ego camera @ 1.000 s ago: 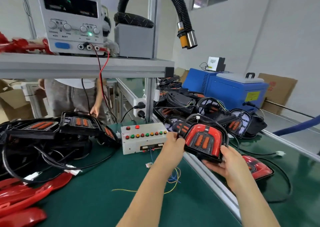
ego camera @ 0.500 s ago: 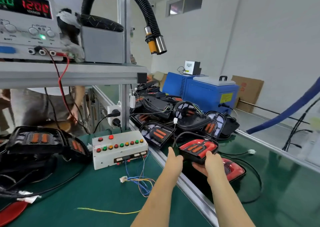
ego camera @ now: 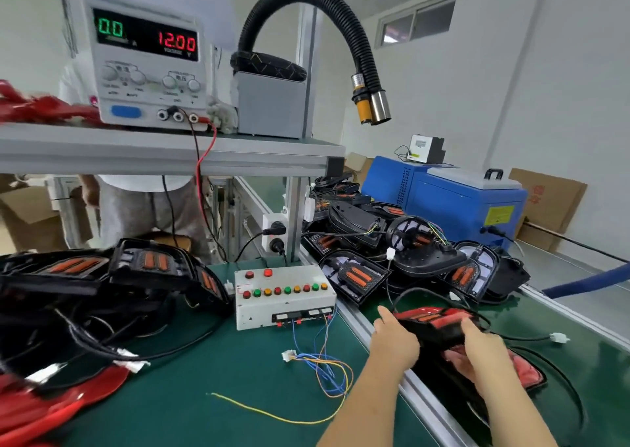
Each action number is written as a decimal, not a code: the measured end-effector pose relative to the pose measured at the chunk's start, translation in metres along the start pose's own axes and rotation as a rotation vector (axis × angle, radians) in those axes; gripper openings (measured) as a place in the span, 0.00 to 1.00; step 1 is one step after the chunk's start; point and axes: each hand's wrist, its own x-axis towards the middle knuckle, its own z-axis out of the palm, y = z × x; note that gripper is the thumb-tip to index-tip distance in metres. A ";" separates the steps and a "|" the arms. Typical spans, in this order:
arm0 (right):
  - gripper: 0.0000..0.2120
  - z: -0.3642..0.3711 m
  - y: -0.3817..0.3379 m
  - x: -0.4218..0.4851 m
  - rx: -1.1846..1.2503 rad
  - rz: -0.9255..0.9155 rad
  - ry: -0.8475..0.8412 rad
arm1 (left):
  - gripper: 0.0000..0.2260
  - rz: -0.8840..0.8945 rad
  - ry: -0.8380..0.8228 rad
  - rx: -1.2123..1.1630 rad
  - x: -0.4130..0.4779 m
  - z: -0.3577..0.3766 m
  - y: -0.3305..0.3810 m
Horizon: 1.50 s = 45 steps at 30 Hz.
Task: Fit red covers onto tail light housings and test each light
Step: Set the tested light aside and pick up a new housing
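The left hand (ego camera: 395, 342) and right hand (ego camera: 484, 354) are gripping a black tail light housing with a glossy red cover (ego camera: 434, 320) over the green conveyor belt (ego camera: 545, 313); beyond, a white push-button test box (ego camera: 284, 296) is sitting near uncovered black housings (ego camera: 354, 276).

Can't see my left hand (ego camera: 395, 344) fingers, they're under the tail light (ego camera: 439, 322). My right hand (ego camera: 484, 354) blocks most of a second covered light (ego camera: 528, 371) below it. Red covers (ego camera: 37, 412) are cropped bottom-left. Housing pile (ego camera: 68, 269) on the left is blurred. Power supply (ego camera: 146, 68) knob labels are unreadable.
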 end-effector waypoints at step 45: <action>0.10 0.313 -0.043 -0.239 0.274 0.075 -0.800 | 0.07 0.021 0.877 -1.123 -0.151 -0.223 -0.173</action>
